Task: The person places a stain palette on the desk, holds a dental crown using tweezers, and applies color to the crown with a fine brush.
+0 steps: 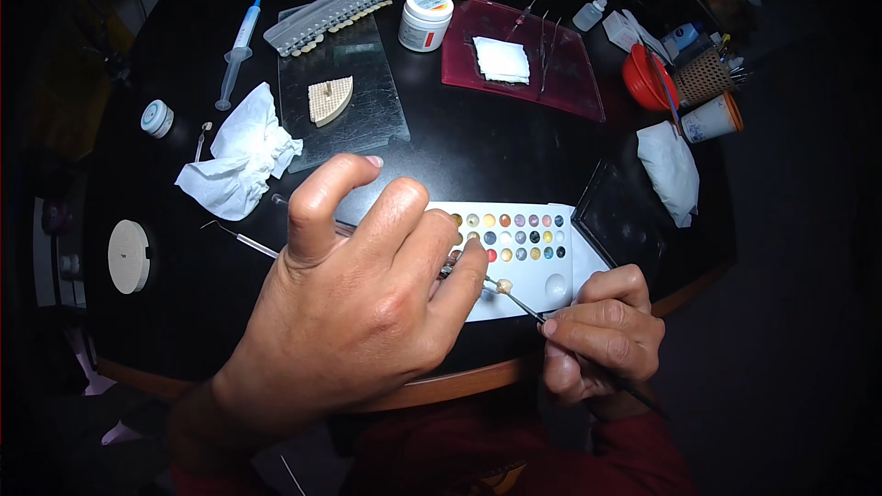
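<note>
Left grip beside beige piece

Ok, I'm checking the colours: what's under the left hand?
Under the left hand: part of a white paint palette. Coloured pans show beside the hand; the covered part can't be seen.

Illegible small print on white jar
</note>
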`<state>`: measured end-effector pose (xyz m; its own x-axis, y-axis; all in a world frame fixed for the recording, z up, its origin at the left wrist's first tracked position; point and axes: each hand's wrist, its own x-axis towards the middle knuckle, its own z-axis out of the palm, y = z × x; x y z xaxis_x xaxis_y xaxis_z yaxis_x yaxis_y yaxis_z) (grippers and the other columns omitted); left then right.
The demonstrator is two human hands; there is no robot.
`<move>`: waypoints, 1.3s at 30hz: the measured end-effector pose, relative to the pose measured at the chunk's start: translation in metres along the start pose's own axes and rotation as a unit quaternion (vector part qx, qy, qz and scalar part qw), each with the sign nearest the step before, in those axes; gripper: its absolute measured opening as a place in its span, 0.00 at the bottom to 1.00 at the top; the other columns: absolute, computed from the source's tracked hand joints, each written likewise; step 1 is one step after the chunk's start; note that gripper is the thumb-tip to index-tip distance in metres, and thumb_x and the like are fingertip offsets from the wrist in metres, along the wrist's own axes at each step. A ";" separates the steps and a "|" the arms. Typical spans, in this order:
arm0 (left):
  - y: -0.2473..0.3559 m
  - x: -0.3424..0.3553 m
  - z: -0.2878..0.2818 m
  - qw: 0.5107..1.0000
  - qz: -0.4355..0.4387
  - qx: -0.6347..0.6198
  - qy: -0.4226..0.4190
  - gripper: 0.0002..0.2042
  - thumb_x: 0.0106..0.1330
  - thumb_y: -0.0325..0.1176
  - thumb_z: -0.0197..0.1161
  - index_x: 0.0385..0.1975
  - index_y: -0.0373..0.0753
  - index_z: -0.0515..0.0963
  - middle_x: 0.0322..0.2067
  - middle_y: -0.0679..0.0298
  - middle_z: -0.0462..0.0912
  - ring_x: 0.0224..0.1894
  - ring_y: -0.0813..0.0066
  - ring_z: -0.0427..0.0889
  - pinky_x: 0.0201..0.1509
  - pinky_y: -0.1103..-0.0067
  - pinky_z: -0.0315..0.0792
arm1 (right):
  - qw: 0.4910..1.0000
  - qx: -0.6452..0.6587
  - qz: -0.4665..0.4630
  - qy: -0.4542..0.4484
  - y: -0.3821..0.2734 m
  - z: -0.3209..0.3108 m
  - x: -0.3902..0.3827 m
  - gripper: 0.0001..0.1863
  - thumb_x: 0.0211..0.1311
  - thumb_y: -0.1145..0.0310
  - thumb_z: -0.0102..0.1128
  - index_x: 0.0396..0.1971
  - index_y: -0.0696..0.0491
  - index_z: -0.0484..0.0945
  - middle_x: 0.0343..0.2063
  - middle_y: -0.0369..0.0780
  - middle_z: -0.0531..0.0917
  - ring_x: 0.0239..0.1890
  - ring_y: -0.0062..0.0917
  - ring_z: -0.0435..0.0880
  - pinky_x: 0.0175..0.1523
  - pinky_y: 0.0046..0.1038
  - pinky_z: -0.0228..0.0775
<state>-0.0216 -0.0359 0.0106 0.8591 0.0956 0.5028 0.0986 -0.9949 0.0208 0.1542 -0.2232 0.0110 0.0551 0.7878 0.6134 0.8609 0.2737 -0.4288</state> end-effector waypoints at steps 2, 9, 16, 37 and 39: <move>0.000 -0.001 0.000 1.000 0.001 0.001 0.000 0.10 0.61 0.32 0.70 0.41 0.51 0.91 0.27 0.73 0.70 0.38 0.76 0.75 0.71 0.56 0.56 | 1.000 0.005 0.001 0.005 -0.001 0.000 -0.003 0.12 0.48 0.77 0.71 0.35 0.52 0.89 0.27 0.32 0.89 0.29 0.22 0.77 0.33 0.21 0.69; -0.001 -0.001 0.000 1.000 0.002 0.005 0.000 0.10 0.62 0.32 0.70 0.42 0.51 0.91 0.27 0.73 0.70 0.39 0.76 0.75 0.71 0.57 0.56 | 1.000 0.002 -0.008 0.013 -0.001 0.002 -0.005 0.10 0.50 0.76 0.72 0.35 0.52 0.89 0.28 0.31 0.89 0.29 0.22 0.77 0.33 0.21 0.70; 0.000 0.000 0.001 1.000 -0.001 0.002 0.008 0.10 0.62 0.33 0.70 0.42 0.52 0.91 0.28 0.73 0.70 0.39 0.77 0.74 0.72 0.57 0.56 | 1.000 -0.004 0.000 0.020 0.001 -0.001 -0.003 0.10 0.52 0.75 0.72 0.36 0.52 0.89 0.27 0.31 0.89 0.29 0.23 0.78 0.33 0.22 0.70; -0.001 0.000 0.001 1.000 0.003 0.008 0.010 0.10 0.61 0.33 0.71 0.41 0.52 0.91 0.27 0.74 0.69 0.38 0.77 0.75 0.71 0.57 0.57 | 1.000 0.009 0.003 0.009 0.003 0.000 -0.001 0.10 0.50 0.75 0.71 0.35 0.53 0.88 0.26 0.32 0.89 0.27 0.23 0.78 0.32 0.22 0.72; 0.000 0.001 0.001 1.000 0.000 0.006 0.011 0.10 0.60 0.33 0.71 0.41 0.52 0.91 0.27 0.74 0.69 0.38 0.77 0.75 0.71 0.57 0.57 | 1.000 0.010 0.008 0.023 0.002 -0.001 -0.002 0.10 0.50 0.75 0.71 0.35 0.53 0.88 0.25 0.33 0.89 0.26 0.23 0.79 0.32 0.23 0.71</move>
<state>-0.0205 -0.0358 0.0099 0.8479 0.0956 0.5215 0.1051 -0.9944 0.0115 0.1564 -0.2251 0.0093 0.0929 0.7660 0.6361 0.8494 0.2724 -0.4521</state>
